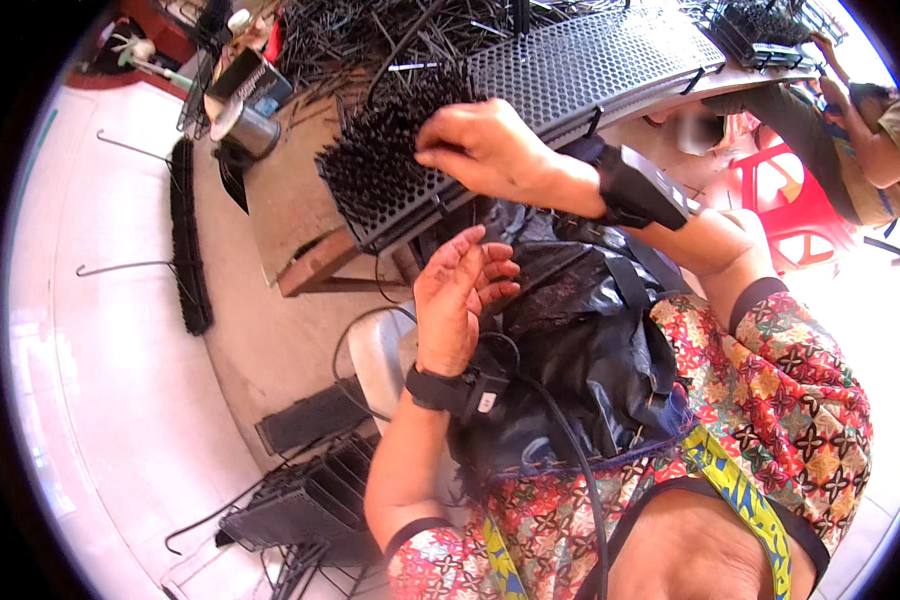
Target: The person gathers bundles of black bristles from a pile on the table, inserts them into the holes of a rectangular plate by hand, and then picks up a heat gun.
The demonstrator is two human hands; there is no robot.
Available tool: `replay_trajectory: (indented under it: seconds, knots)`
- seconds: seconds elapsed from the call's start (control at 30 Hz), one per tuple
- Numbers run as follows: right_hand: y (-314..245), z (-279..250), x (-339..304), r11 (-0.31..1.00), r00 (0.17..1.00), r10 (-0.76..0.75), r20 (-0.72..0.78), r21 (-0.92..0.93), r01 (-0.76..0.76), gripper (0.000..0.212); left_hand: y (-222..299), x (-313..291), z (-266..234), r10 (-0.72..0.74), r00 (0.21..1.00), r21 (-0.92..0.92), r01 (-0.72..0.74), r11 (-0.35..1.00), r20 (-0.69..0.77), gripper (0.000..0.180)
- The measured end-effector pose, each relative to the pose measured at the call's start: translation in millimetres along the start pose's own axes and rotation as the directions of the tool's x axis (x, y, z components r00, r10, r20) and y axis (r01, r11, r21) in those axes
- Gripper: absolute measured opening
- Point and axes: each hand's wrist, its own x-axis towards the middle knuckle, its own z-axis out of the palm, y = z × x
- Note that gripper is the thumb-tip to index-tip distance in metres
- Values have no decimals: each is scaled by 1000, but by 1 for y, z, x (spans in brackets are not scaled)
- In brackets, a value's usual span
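Across the table top lies a long grey perforated panel (610,70) full of small round holes. Black bristle tufts (370,155) stand up densely from its left end. My right hand (485,150) is over these tufts with thumb and fingertips drawn together; whatever is between them is too small or hidden to name. Closer to me, below the panel's front edge, I hold my left hand (460,290) in the air over my black apron (570,330). Its fingers are loosely bent and apart, and I see nothing in them. Black clips (592,122) sit along the panel's edge.
Loose black strips (340,40) are heaped behind the panel. A spool (245,130) stands at the table's left. Long black brushes (185,240) lie on the floor, with black racks (310,500) lower left. A co-worker (870,150) and a red chair (785,200) are at right.
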Motion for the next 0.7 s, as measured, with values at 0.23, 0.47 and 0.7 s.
replay_trajectory:
  seconds: [0.23, 0.47, 0.7]
  knots:
    - [15, -51, -66, 993, 974, 102, 204, 35, -111, 11, 53, -13, 16, 229, 967, 23, -228, 973, -110, 25]
    - [30, -84, -115, 910, 874, 381, 302, 48, -413, 9, 163, 57, 14, 642, 756, 807, -456, 374, 129, 23]
    - [27, -91, -132, 793, 777, 576, 254, 55, -606, 8, 213, 162, -3, 28, 761, 393, -302, -869, 648, 75]
